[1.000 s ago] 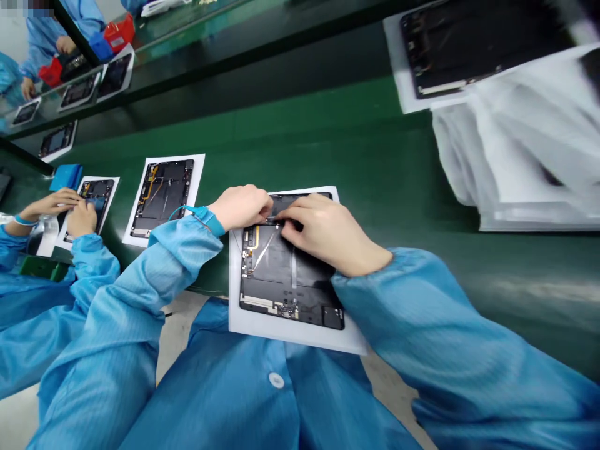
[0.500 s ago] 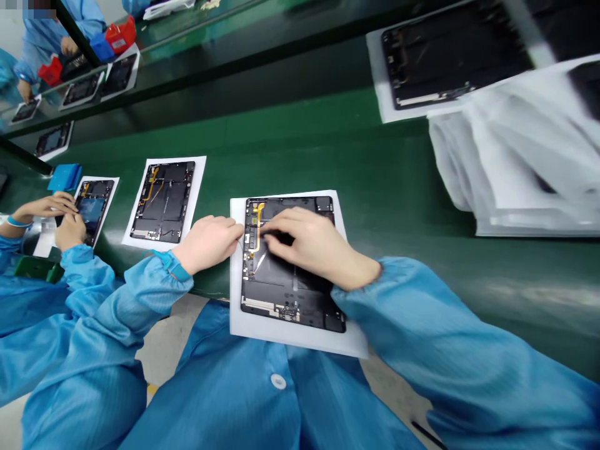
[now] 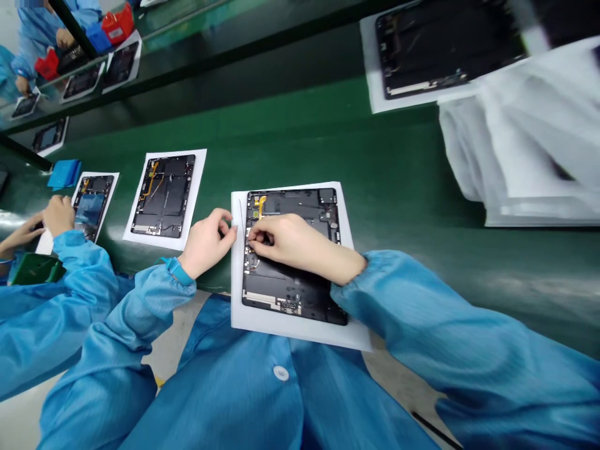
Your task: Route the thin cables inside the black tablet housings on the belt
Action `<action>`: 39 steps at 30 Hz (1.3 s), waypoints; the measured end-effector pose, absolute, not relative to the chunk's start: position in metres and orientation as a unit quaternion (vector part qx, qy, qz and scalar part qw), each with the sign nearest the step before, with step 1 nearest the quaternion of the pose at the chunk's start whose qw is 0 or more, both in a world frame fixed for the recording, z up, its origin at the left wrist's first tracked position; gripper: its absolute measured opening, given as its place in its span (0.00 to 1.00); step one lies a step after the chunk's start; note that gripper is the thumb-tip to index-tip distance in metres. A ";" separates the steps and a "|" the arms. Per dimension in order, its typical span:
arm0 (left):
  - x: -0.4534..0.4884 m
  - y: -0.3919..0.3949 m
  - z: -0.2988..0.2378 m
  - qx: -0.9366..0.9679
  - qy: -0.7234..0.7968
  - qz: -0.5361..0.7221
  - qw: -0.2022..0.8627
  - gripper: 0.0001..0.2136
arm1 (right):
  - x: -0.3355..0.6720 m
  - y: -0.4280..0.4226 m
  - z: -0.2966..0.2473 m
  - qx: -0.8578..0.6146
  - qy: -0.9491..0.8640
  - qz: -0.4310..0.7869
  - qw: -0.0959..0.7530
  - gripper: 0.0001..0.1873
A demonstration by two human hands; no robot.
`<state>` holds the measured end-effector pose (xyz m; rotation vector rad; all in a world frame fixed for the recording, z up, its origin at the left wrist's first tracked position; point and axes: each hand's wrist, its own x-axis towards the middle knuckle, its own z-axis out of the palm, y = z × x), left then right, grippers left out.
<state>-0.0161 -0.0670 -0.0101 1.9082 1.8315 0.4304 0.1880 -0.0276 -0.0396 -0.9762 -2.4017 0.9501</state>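
Note:
An opened tablet housing, black with small boards and a yellow flex cable, lies on a white sheet in front of me. My right hand reaches over it from the right. Its thumb and fingertips are pinched together at the housing's left edge; whatever is between them is too small to make out. A thin dark wire sticks out past that edge over the sheet. At the sheet's left border is my left hand, fingers loosely curled, thumb and forefinger apart, nothing visible in them.
Another tablet housing lies on its sheet to the left. Beyond it, a co-worker's hands are by a further housing. A stack of white sheets stands at right, near a housing on the raised shelf.
My left hand has drawn back slightly left from the housing's edge, and its thumb and forefinger have parted. My right hand has shifted left to that edge, its fingertips closing together.

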 end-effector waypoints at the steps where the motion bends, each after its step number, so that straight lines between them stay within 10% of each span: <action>1: -0.014 -0.062 -0.011 0.681 0.678 0.138 0.240 0.08 | 0.188 -0.028 -0.041 -0.355 -0.854 0.331 0.187 0.07; 15: -0.008 -0.040 -0.006 0.656 0.666 0.140 0.326 0.07 | 0.213 -0.042 -0.051 -0.433 -0.867 0.089 0.230 0.13; 39: -0.011 -0.041 -0.015 0.665 0.635 0.158 0.361 0.06 | 0.215 0.031 -0.050 -0.424 -0.846 0.276 0.166 0.05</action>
